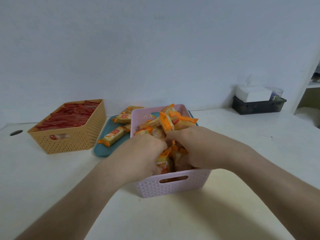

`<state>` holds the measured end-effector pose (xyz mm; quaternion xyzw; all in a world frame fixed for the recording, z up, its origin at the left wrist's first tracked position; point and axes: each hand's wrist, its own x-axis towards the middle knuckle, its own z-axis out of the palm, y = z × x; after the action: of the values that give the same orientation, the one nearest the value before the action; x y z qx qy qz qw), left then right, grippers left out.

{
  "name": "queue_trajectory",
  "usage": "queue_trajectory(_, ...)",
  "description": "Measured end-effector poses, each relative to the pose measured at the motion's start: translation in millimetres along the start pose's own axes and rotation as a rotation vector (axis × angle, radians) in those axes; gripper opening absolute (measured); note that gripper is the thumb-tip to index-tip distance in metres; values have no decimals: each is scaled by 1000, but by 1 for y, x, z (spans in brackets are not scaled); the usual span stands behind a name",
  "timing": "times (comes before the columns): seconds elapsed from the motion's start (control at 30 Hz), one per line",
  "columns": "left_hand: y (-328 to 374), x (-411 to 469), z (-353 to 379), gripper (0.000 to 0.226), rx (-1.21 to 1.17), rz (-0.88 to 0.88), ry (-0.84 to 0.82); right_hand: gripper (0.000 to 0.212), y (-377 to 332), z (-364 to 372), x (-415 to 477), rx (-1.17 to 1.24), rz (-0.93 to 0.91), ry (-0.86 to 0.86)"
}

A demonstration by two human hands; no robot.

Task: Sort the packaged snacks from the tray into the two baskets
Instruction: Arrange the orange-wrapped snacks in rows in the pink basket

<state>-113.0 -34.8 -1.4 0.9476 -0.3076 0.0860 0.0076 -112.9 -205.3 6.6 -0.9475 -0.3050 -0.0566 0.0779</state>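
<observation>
While we are pushing down into the pink basket (173,187), the fingers of our left hand (147,151) and our right hand (188,144) are curling together into the heap of orange packets (173,122). They seem to be closing on wrappers rather than spreading, though the fingertips themselves are hiding under the pile. What the coming move is turning on, we are judging, is the tray (103,150): about 4 orange packets are lying on it, up and to the left of our knuckles. The nearest packet (112,135) is lying with its long axis running from near-left to far-right. Our left hand is sitting closer to it, with only the basket's left wall standing between. The right hand would be crossing over the basket to get there. Farther left, just beside the tray, the tan basket (69,141) is holding the red packets (69,116). Well apart, at the far right of the table (259,153), a tissue box (252,94) is resting on a dark bin (258,107), out of our way.
</observation>
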Motion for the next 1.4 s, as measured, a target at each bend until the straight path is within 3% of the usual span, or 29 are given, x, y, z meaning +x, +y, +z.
queue_trajectory(0.2, -6, 5, 8, 31, 110, 4, 114, 39, -4, 6, -2, -146, 2, 140)
queue_trajectory(0.33, -4, 10, 13, 31, 92, -54, 135, 36, 4, 8, 3, -68, 46, 77)
queue_trajectory(0.43, -15, 9, 6, 16, -163, -49, -1, 33, 13, 6, 9, 70, 85, -12)
queue_trajectory(0.53, -22, 5, -6, 29, -381, 14, -249, 34, 19, 2, 10, 166, 122, -50)
queue_trajectory(0.6, -21, 1, -11, 44, -462, 29, -326, 31, 20, -2, 10, 216, 110, -82)
queue_trajectory(0.7, -22, 1, -10, 60, -575, -63, -180, 20, 19, -9, 9, 418, 62, -211)
queue_trajectory(0.77, -25, 2, -6, 41, -468, -80, -33, 15, 21, -14, 8, 468, 66, -183)
queue_trajectory(0.83, -25, 2, -4, 12, -395, -101, 68, 17, 26, -18, 8, 257, 67, -92)
queue_trajectory(0.9, -24, 2, -2, 9, -437, -102, 94, 17, 27, -19, 10, -69, 64, -78)
queue_trajectory(1.03, -18, 7, 3, 38, -516, 1, -189, 13, 24, -6, 14, -336, -35, -206)
queue_trajectory(1.1, -12, 7, 4, 32, -502, 60, -299, 21, 24, 0, 19, -436, -16, -326)
queue_trajectory(1.2, -8, 7, 3, 32, -545, 82, -269, 12, 28, 2, 28, -423, -55, -347)
queue_trajectory(1.3, -8, 3, 6, 40, -526, 92, -237, 7, 27, -10, 26, -207, -19, -273)
queue_trajectory(1.4, -8, 3, 12, 47, -451, 63, -195, 24, 22, -18, 18, -273, 27, -89)
